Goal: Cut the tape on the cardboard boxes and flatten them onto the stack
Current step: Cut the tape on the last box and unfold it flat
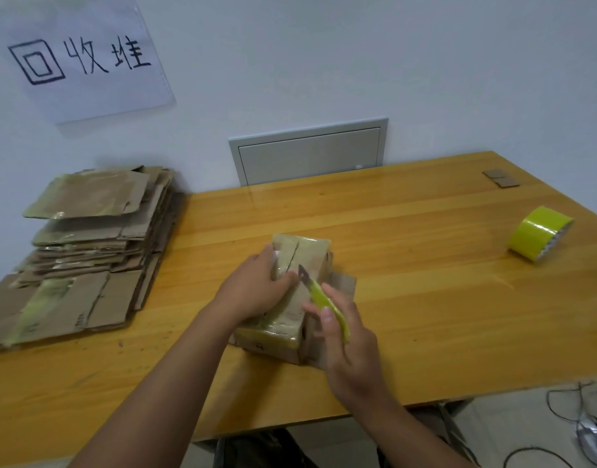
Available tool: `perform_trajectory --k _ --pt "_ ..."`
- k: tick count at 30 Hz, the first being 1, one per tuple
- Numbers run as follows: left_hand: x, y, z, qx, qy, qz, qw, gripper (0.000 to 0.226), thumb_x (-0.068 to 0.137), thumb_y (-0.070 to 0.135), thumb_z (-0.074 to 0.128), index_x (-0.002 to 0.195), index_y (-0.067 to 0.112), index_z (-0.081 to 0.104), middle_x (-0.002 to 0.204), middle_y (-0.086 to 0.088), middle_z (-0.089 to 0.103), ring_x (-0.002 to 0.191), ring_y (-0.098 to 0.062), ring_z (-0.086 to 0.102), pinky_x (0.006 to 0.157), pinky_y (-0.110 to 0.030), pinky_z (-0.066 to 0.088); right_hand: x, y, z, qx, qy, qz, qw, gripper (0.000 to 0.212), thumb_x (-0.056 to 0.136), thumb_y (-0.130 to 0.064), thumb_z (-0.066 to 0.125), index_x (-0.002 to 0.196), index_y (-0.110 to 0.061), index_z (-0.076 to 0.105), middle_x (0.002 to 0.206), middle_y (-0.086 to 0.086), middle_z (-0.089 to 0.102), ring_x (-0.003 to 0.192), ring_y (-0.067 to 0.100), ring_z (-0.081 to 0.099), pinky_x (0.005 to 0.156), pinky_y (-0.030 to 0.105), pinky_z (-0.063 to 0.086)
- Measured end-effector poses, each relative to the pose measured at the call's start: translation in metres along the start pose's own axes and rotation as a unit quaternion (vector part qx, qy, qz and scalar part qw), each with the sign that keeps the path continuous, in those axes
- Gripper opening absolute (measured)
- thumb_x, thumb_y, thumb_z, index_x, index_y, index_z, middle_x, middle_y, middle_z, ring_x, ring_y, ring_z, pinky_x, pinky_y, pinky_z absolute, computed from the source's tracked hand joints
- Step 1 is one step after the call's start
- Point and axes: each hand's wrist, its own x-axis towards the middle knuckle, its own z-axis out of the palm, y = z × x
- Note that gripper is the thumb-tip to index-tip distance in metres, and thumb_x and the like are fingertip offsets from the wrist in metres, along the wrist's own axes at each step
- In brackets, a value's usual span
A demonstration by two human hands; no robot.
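One view only, from the head camera, shows both hands working on a cardboard box [292, 298] that sits near the middle of the wooden surface [425, 298]. The left hand [256, 287] lies on the left side of the box, its fingers curled over the top edge and holding it steady. The right hand [341, 332] is clamped around a yellow-green utility knife [324, 300], and the blade points up and away, to the taped seam on top of the box. A dark slit is already visible along the far part of this seam, so I judge the cutting is in progress and the flattening is not yet done.

The stack [84, 251] of flattened boxes waits at the left end of the surface, well apart from the box. A roll of yellow tape [540, 238] lies far to the right.

The main risk, in my opinion, is the left fingertips: they are just beside the blade. If the knife slips sideways, it may reach them. The box could also slide on the smooth wood if the hold becomes loose.
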Motion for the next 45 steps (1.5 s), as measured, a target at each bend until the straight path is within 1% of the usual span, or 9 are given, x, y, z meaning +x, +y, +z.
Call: perform_trajectory --k 5,9,13,16,19,25,34,40,45 --pt "0.0 -0.009 -0.022 0.043 -0.087 0.084 0.992 0.061 0.098 0.051 0.049 0.153 0.031 0.03 0.155 0.007 0.037 0.137 -0.018 0.039 0.101 -0.028 0.034 0.034 0.007 -0.027 -0.012 0.081 0.0 0.997 0.036 0.099 -0.051 0.035 0.135 -0.049 0.042 0.117 -0.029 0.066 0.071 0.001 0.067 0.063 0.018 0.052" --pt "0.004 -0.012 -0.029 0.04 -0.111 0.118 0.986 0.048 0.104 0.024 0.046 0.149 0.039 0.037 0.156 0.017 0.032 0.14 -0.012 0.033 0.1 -0.023 0.028 0.065 0.014 -0.035 -0.089 0.032 -0.019 0.995 0.038 0.106 -0.039 0.036 0.141 -0.029 0.043 0.119 -0.017 0.067 0.054 -0.007 0.057 0.052 0.009 0.04" --pt "0.007 -0.009 -0.026 0.09 -0.041 0.145 0.985 0.053 0.101 0.006 0.041 0.146 0.033 0.044 0.157 0.018 0.031 0.142 -0.01 0.032 0.105 -0.022 0.031 0.052 0.025 -0.023 -0.1 0.004 0.011 0.995 0.039 0.103 -0.05 0.033 0.139 -0.041 0.042 0.097 -0.009 0.075 0.078 0.014 0.071 0.066 0.038 0.057" --pt "0.005 -0.005 -0.016 0.068 -0.002 0.159 0.985 0.045 0.1 0.022 0.049 0.144 0.024 0.045 0.152 0.008 0.042 0.138 -0.015 0.039 0.107 -0.027 0.032 0.031 0.022 -0.009 -0.051 0.021 0.002 0.998 0.032 0.098 -0.062 0.03 0.13 -0.064 0.035 0.102 -0.03 0.07 0.083 -0.003 0.069 0.067 0.029 0.059" --pt "0.005 -0.004 -0.011 0.068 -0.016 0.17 0.983 0.051 0.099 0.035 0.052 0.148 0.025 0.041 0.151 0.004 0.043 0.138 -0.018 0.035 0.116 -0.039 0.024 0.019 0.017 0.001 -0.002 0.008 0.025 1.0 0.032 0.097 -0.063 0.031 0.129 -0.069 0.033 0.113 -0.023 0.069 0.093 0.012 0.071 0.07 0.048 0.059" --pt "0.008 -0.006 -0.009 0.089 -0.081 0.158 0.98 0.057 0.102 0.039 0.047 0.154 0.032 0.026 0.154 0.008 0.029 0.143 -0.013 0.017 0.121 -0.045 -0.001 0.022 0.01 -0.001 0.083 0.016 0.059 0.995 0.028 0.097 -0.058 0.037 0.123 -0.069 0.041 0.11 -0.026 0.07 0.099 0.006 0.07 0.079 0.034 0.06" --pt "0.001 -0.011 0.002 0.022 0.037 0.179 0.983 0.041 0.103 0.036 0.044 0.143 0.028 0.049 0.151 0.01 0.044 0.146 -0.011 0.026 0.121 -0.036 -0.006 0.043 0.01 -0.037 0.175 0.052 0.138 0.973 0.022 0.082 -0.042 0.07 0.099 -0.029 0.075 0.072 -0.006 0.067 0.067 0.013 0.061 0.065 0.025 0.05" --pt "-0.001 -0.011 0.008 0.022 0.087 0.182 0.979 0.034 0.103 0.035 0.044 0.134 0.025 0.056 0.143 0.011 0.053 0.141 -0.009 0.036 0.118 -0.03 -0.009 0.072 0.014 -0.054 0.302 0.087 0.207 0.927 0.013 0.085 -0.001 0.061 0.093 -0.009 0.069 0.058 0.0 0.039 0.051 0.012 0.034 0.046 0.024 0.031" --pt "-0.002 -0.012 0.01 0.024 0.101 0.187 0.977 0.031 0.104 0.032 0.044 0.132 0.025 0.057 0.139 0.013 0.055 0.136 -0.006 0.04 0.116 -0.029 -0.001 0.083 0.01 -0.043 0.256 0.061 0.245 0.933 0.019 0.096 -0.01 0.054 0.089 -0.007 0.072 0.054 0.002 0.053 0.048 0.012 0.044 0.044 0.023 0.036"
